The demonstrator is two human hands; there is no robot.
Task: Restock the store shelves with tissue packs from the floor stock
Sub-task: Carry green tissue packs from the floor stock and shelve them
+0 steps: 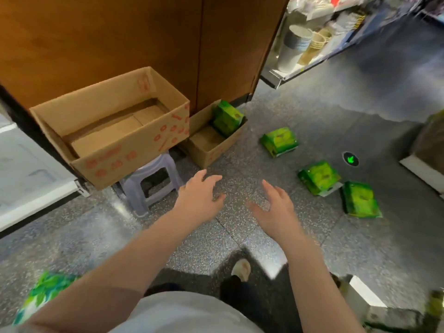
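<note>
Both hands out over the speckled floor, nothing in either grip, green tissue packs scattered ahead.

Left hand reaches forward with fingers spread and relaxed, holding nothing; right hand beside it, grip just as loose, fingers fanned, thumb out. One tissue pack in the small box stands tilted inside the low cardboard box at the foot of the brown wood panel. Three more lie loose on the floor to the right: the far pack, the middle pack and, just beside it, the nearest pack. Left of them, a big open carton with red print sits on a pale plastic stool. Up at top right, a blurred store shelf carries stacks of paper cups.
</note>
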